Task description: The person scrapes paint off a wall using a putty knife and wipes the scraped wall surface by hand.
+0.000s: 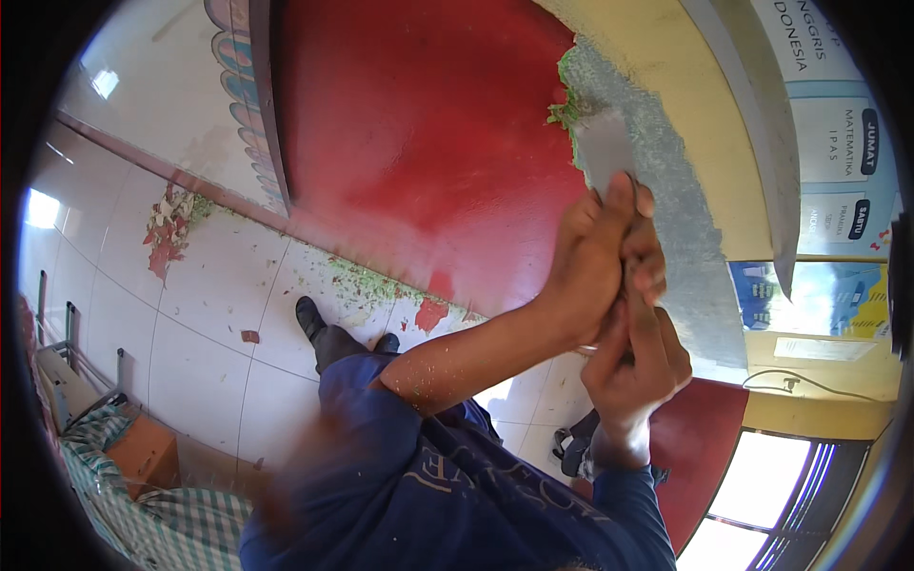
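A flat metal scraper (606, 147) lies with its blade against the wall, at the edge between red paint and a bare grey strip (681, 219). My left hand (595, 252) is closed round it just behind the blade. Below it, my right hand (640, 362) is closed at the handle's rear end. My fingers cover most of the handle. Ragged green and curled paint bits (569, 109) stick out beside the blade's left edge. Left of the scraper spreads the glossy red painted wall (409, 143).
Paint flakes (357, 281) lie along the wall's foot, with a red and green heap (171, 228) farther left on the white tiled floor (205, 324). An orange box (143, 455) and a checked cloth (205, 519) are at lower left. Posters (828, 143) hang at the right.
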Demonstrator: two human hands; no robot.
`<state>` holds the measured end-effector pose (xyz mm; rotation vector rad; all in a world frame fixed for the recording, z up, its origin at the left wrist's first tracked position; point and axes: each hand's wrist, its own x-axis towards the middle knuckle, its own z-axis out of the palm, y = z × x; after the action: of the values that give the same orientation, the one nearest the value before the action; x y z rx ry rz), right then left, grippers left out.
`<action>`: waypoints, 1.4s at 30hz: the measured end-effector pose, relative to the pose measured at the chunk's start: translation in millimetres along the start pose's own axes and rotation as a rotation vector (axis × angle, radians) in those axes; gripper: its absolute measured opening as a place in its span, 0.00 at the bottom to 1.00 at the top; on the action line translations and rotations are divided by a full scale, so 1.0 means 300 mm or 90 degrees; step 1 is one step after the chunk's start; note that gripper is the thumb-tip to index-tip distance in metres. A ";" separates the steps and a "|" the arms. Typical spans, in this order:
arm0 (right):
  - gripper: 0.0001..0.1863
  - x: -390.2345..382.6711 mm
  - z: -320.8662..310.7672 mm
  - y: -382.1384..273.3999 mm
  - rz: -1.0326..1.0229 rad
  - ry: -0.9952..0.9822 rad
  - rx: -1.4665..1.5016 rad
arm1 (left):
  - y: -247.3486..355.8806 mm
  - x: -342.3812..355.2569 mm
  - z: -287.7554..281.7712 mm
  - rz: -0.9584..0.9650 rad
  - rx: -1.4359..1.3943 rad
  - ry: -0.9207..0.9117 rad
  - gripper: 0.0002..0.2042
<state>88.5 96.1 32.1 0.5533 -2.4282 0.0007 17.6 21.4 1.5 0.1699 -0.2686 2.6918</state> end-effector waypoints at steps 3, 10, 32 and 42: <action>0.20 0.021 0.005 -0.043 -0.038 -0.003 0.040 | 0.047 -0.033 0.004 0.106 0.018 -0.029 0.16; 0.16 0.066 0.040 -0.037 -0.021 0.012 -0.002 | 0.079 0.031 0.007 0.102 0.017 -0.079 0.16; 0.18 0.070 0.038 -0.075 0.004 0.032 0.012 | 0.105 -0.003 0.035 0.054 0.025 -0.051 0.16; 0.17 0.126 0.059 -0.092 -0.033 -0.039 0.099 | 0.175 -0.019 0.002 0.157 0.025 -0.013 0.13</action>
<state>62.2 54.1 36.7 0.6951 -2.4869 0.1547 0.3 -27.6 -7.4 0.1877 -0.2573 2.9421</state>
